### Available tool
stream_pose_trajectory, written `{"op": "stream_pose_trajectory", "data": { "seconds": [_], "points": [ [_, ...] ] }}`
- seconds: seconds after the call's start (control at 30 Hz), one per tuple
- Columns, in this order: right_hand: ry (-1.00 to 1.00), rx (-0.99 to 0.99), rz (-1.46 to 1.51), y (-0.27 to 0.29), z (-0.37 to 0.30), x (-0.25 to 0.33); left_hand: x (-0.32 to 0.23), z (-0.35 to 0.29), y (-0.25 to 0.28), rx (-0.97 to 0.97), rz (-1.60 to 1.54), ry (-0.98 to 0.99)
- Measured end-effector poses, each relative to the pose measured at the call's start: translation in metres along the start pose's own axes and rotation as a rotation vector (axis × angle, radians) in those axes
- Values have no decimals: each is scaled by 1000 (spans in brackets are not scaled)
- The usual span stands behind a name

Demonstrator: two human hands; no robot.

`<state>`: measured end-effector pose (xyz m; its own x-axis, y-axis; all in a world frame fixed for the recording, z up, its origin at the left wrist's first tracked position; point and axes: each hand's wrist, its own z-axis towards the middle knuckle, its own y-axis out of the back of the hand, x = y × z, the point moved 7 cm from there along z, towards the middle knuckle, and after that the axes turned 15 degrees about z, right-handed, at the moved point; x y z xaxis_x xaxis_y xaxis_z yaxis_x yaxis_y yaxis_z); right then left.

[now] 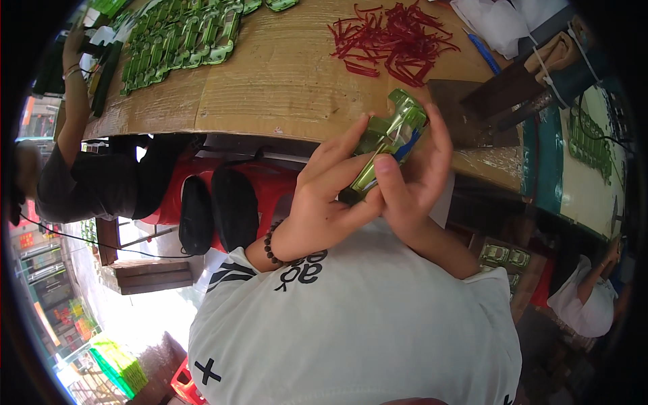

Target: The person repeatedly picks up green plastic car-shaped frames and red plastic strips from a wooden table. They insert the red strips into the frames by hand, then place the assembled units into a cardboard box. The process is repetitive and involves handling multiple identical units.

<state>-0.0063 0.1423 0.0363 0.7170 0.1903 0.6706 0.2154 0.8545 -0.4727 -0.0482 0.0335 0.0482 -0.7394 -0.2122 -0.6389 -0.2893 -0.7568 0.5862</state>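
Observation:
Both my hands hold a translucent green plastic toy car body (pixel 403 108) just past the front edge of the table, tilted up to the right. My left hand (pixel 331 192), with a dark beaded bracelet at its wrist, grips the near end and left side. The right hand (pixel 422 172) wraps around the right side, its thumb pressed on the near part. A small blue part (pixel 409 146) shows at the car's right side by the right fingers. My fingers cover much of the lower end.
Red thin plastic pieces (pixel 398 40) lie heaped on the brown table (pixel 270 94). Green car bodies (pixel 185 40) stand in rows at the far left. A blue pen (pixel 482 52) and dark clamped bar (pixel 503 94) are right. Other people work left (pixel 88 182) and right (pixel 586 297).

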Motion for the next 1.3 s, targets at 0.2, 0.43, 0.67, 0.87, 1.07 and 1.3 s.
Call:
{"op": "stream_pose_trajectory", "data": {
  "seconds": [0.2, 0.43, 0.67, 0.87, 1.07, 1.3],
  "points": [
    [-729, -500, 829, 47, -30, 5, -22, 15, -8, 401, -175, -123],
    [-649, -624, 1634, 81, -19, 26, -5, 56, -74, 311, -585, 259],
    [-682, -483, 1733, 86, -12, 32, -10, 62, -99, 331, -939, 103],
    [-678, -451, 1785, 86, -11, 34, -13, 62, -99, 370, -1097, 80],
    [-713, -431, 1864, 87, -10, 36, -15, 63, -101, 382, -1045, 43],
    [-734, -466, 1888, 88, -13, 39, -18, 62, -99, 411, -1039, 37]
  ]
}}
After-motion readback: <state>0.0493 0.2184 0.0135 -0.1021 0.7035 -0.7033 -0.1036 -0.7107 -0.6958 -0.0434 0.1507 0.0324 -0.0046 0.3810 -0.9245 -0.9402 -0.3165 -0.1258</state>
